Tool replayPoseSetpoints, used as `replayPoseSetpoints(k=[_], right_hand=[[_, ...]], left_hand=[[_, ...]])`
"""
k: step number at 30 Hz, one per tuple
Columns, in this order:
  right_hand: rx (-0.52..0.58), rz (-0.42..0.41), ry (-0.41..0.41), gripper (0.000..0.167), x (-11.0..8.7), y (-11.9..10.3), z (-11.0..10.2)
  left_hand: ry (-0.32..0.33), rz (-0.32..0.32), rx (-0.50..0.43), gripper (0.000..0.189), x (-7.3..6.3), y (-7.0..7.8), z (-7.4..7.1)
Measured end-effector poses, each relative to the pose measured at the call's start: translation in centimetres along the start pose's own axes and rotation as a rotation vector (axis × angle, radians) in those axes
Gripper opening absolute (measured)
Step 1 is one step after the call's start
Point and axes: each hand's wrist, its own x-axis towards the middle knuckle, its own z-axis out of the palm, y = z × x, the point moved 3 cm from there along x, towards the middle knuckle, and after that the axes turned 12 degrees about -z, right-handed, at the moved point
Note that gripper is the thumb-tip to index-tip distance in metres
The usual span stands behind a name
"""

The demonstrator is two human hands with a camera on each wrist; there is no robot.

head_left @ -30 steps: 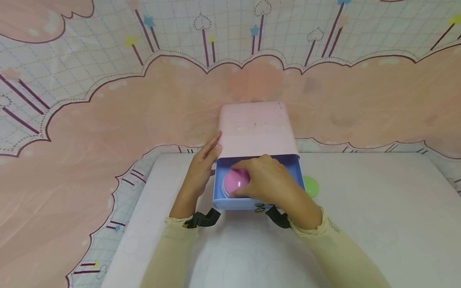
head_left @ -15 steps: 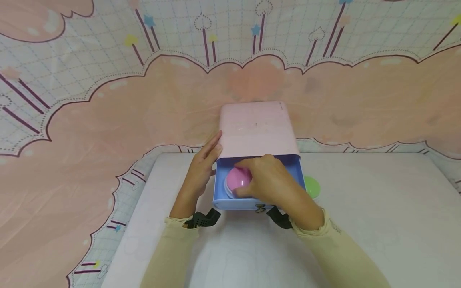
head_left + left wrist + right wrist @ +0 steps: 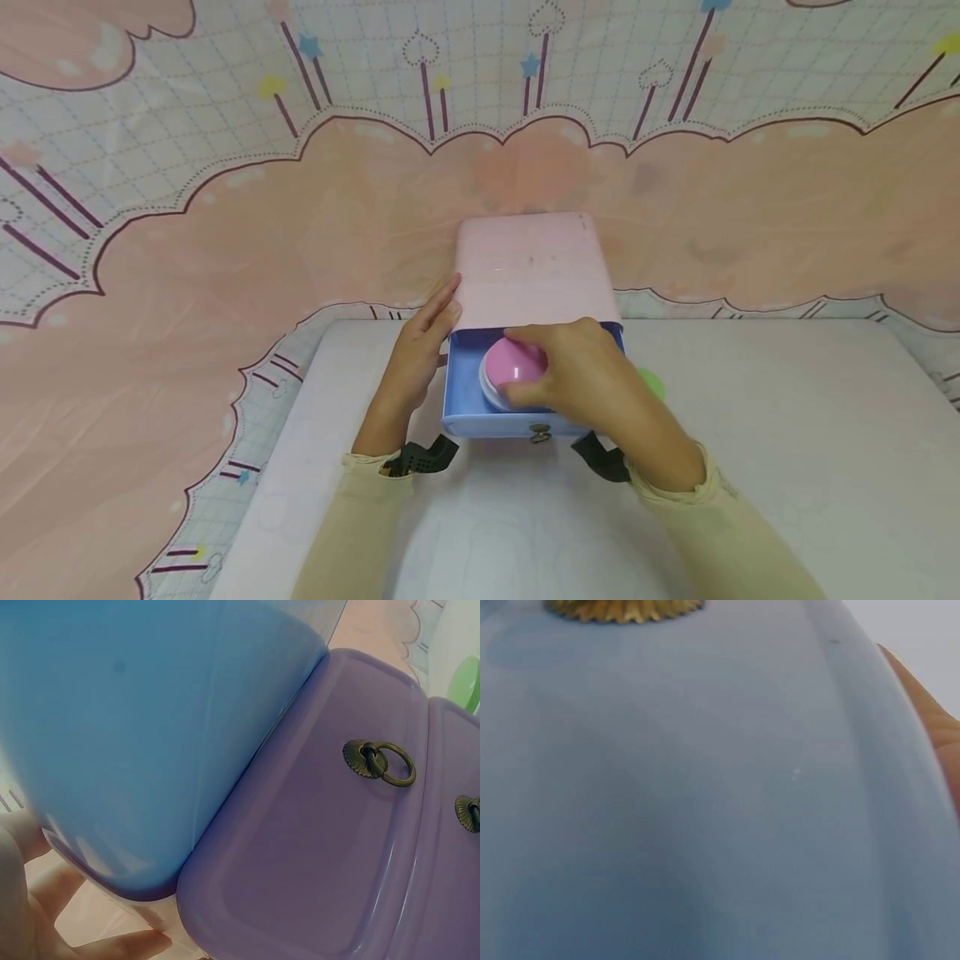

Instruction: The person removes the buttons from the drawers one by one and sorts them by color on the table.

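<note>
A small drawer cabinet (image 3: 536,267) with a pale pink top stands on the table, its blue top drawer (image 3: 465,392) pulled out. Inside the drawer, my right hand (image 3: 592,375) grips a round pink-topped container (image 3: 513,362) with a pale base, thumb on the near side and fingers on the far side. What the right fingertips do is partly hidden. My left hand (image 3: 416,350) rests along the cabinet's left side with its fingers extended. The left wrist view has the left fingers (image 3: 52,892) beside the blue drawer. In the right wrist view, the blue drawer front (image 3: 705,795) covers most of the right hand (image 3: 930,712).
Purple lower drawers (image 3: 300,825) with brass ring pulls (image 3: 397,765) sit below the blue one. A green round object (image 3: 651,383) lies right of the cabinet, partly behind the right wrist. The white table (image 3: 780,433) meets a patterned cloth (image 3: 360,217) at the back.
My right hand and the pink-topped container have shifted to the right inside the drawer. The left hand and the cabinet have stayed put.
</note>
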Motion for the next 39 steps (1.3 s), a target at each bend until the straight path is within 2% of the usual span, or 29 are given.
replayPoseSetpoints(k=[7,16,24,33,39], right_hand=[[-0.009,-0.009,0.017,0.064,-0.4,0.2,-0.5],[-0.045,-0.050,0.088,0.060,-1.0,0.2,-1.1],[-0.069,-0.046,0.119,0.059,-1.5,0.1,-1.8],[-0.094,-0.014,0.110,0.063,-2.3,0.4,-2.9],[-0.105,-0.026,0.155,0.063,-3.0,1.0,-3.8]], left_hand=[[0.000,-0.004,-0.004,0.049,0.1,-0.1,0.0],[0.000,-0.006,0.000,0.050,0.2,-0.2,-0.1],[0.007,0.000,0.005,0.050,0.1,0.0,0.0],[0.001,-0.011,-0.004,0.050,0.1,-0.1,0.0],[0.002,-0.008,-0.016,0.050,0.0,0.0,0.0]])
